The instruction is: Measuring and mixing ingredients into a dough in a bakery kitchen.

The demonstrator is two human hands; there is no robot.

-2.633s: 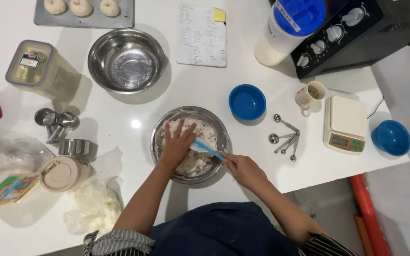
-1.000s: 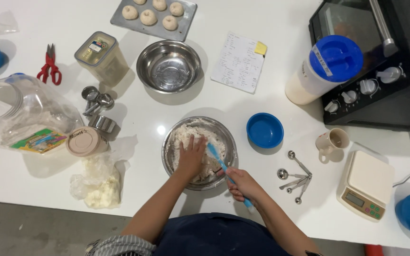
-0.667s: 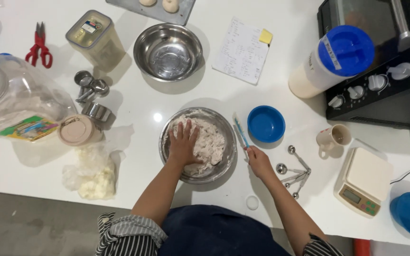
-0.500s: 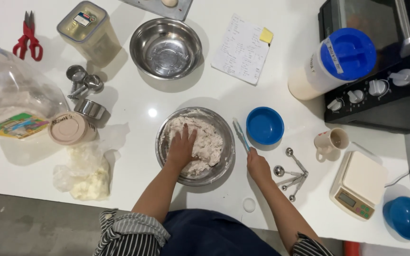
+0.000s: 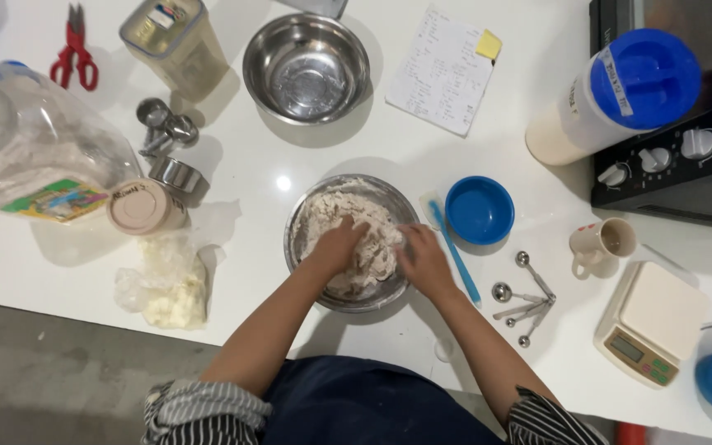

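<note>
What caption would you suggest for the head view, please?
Both hands, left and right, work pale dough in a round steel bowl on a white table.

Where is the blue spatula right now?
In the head view the spatula lies flat on the counter, between the dough bowl and the small blue bowl, just right of the right hand.

Bare white table [image 5: 249, 177] lies open left of the dough-filled steel mixing bowl [image 5: 352, 243]. On its right, a blue-handled spatula [image 5: 453, 247] and a small round blue bowl [image 5: 479, 210] crowd close. Steel measuring spoons [image 5: 523, 290] and a cream mug [image 5: 599, 244] block the way farther right.
</note>
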